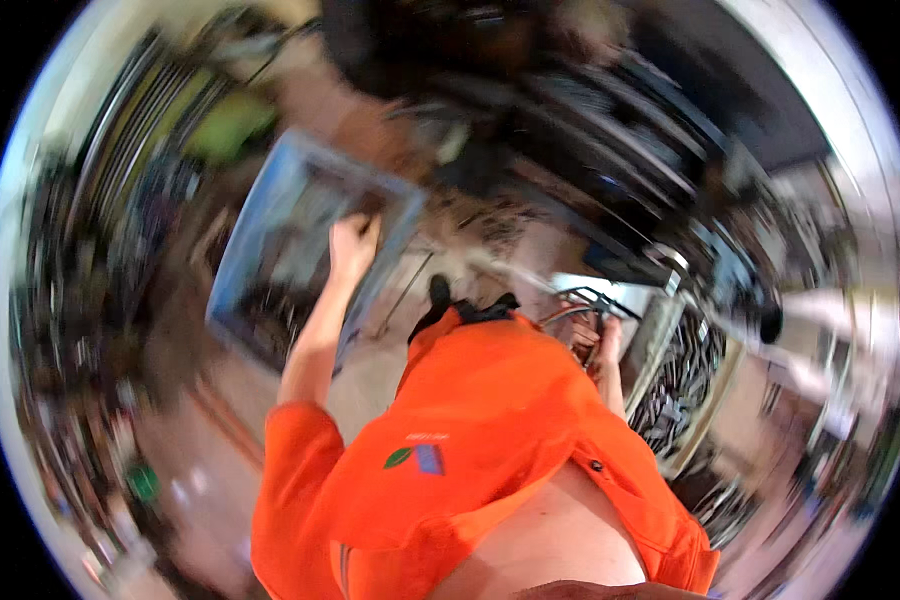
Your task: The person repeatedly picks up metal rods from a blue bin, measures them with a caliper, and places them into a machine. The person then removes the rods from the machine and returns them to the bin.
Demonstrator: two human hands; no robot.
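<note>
My left hand is closed, fingers curled, over a blue-rimmed bin on the left. Whatever may be between its fingers is too blurred to make out. Dark contents lie inside the bin, smeared by motion. On the right, my right hand is closed around thin dark curved pieces, which look like metal strips or rods. It is beside a pale-edged crate full of thin shiny metal pieces.
Dark racks or machinery stand ahead and to the right. Blurred shelving with long bars rises at the far left. A green round thing is at the lower left. My dark shoe rests on the brownish floor.
</note>
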